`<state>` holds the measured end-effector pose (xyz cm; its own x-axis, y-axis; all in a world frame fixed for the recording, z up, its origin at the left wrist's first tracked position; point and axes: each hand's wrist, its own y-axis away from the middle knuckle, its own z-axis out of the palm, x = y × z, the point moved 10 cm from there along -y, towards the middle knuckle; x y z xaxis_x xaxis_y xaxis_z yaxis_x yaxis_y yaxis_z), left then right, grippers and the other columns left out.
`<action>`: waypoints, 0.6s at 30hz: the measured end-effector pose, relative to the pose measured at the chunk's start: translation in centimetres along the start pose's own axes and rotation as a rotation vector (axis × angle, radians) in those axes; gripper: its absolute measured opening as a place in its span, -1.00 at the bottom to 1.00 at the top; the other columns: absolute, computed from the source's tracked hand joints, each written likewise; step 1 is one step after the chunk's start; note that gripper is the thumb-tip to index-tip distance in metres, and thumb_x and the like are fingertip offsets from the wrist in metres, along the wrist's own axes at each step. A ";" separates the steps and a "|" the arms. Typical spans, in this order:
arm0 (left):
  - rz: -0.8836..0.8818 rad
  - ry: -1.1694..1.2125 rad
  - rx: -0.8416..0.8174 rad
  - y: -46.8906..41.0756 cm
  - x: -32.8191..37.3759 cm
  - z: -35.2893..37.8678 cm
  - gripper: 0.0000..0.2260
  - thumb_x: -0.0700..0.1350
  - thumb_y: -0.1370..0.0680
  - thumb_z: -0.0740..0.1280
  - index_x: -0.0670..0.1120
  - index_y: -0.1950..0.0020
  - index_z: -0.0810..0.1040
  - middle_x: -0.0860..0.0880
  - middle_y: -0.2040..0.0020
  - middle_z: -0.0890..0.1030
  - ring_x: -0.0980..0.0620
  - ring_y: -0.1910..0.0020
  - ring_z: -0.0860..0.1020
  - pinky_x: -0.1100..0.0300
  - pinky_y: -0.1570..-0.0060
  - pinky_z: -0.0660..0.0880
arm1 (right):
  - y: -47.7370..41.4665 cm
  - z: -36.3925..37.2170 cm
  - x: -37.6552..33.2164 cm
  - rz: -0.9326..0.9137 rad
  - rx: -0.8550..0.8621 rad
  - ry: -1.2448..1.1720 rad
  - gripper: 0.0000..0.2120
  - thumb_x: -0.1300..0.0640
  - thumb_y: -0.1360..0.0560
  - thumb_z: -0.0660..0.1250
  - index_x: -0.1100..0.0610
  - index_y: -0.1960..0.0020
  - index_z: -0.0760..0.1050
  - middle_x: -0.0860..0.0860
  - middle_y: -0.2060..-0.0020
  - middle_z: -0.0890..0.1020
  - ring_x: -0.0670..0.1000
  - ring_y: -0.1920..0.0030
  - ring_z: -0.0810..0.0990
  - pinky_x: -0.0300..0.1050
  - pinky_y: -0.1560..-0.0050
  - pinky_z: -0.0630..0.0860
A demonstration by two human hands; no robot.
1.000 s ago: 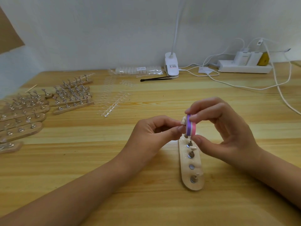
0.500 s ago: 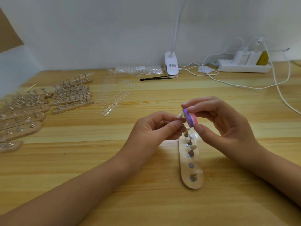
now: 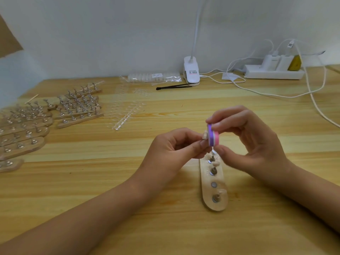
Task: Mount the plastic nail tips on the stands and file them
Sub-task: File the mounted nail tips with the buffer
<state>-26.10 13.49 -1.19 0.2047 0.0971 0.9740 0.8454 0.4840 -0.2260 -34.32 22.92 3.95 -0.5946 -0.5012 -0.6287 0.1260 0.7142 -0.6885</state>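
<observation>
My hands work above a pale wooden tabletop [image 3: 128, 218] against a white wall [image 3: 110, 34].
Left hand [image 3: 171, 151] pinches a nail tip [image 3: 204, 134]; right hand [image 3: 244, 138] grips a file block [image 3: 213, 137], both over the wooden stand [image 3: 214, 183].

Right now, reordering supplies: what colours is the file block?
Purple and pink, white between; file block, head view.

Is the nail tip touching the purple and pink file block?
Touching: the head view shows the nail tip pressed against the file block's purple face, no gap.

A pale wall [image 3: 110, 34] rises behind the light wooden table [image 3: 165, 236].
</observation>
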 end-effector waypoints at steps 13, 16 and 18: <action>-0.012 0.055 -0.016 -0.1 -0.1 -0.2 -0.85 -0.13 -0.45 0.41 -0.16 0.05 0.69 -0.03 0.19 0.71 0.11 0.17 0.67 0.34 0.13 0.55 | -0.1 -0.1 -0.3 -0.019 0.002 0.064 -0.75 0.18 -0.46 0.41 0.14 -0.09 0.45 0.18 -0.08 0.54 0.14 -0.16 0.58 -0.04 -0.17 0.52; -0.014 0.052 -0.006 -0.2 -0.2 -0.4 -0.88 -0.12 -0.44 0.42 -0.11 0.08 0.70 0.01 0.22 0.71 0.13 0.19 0.66 0.33 0.12 0.55 | 0.0 0.2 -0.5 -0.050 -0.023 0.094 -0.75 0.18 -0.46 0.42 0.12 -0.09 0.45 0.16 -0.08 0.54 0.15 -0.14 0.58 0.03 -0.15 0.51; 0.007 0.013 -0.024 -0.2 0.1 -0.3 -0.88 -0.10 -0.44 0.42 -0.09 0.08 0.69 0.01 0.23 0.70 0.14 0.21 0.66 0.34 0.13 0.55 | -0.1 0.2 -0.3 -0.040 -0.019 0.084 -0.75 0.17 -0.46 0.42 0.12 -0.10 0.45 0.16 -0.08 0.54 0.14 -0.15 0.58 -0.01 -0.15 0.52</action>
<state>-26.07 13.10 -1.05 0.2171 0.0893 0.9721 0.8554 0.4623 -0.2335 -34.02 22.95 4.14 -0.6634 -0.4872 -0.5679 0.0860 0.7043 -0.7047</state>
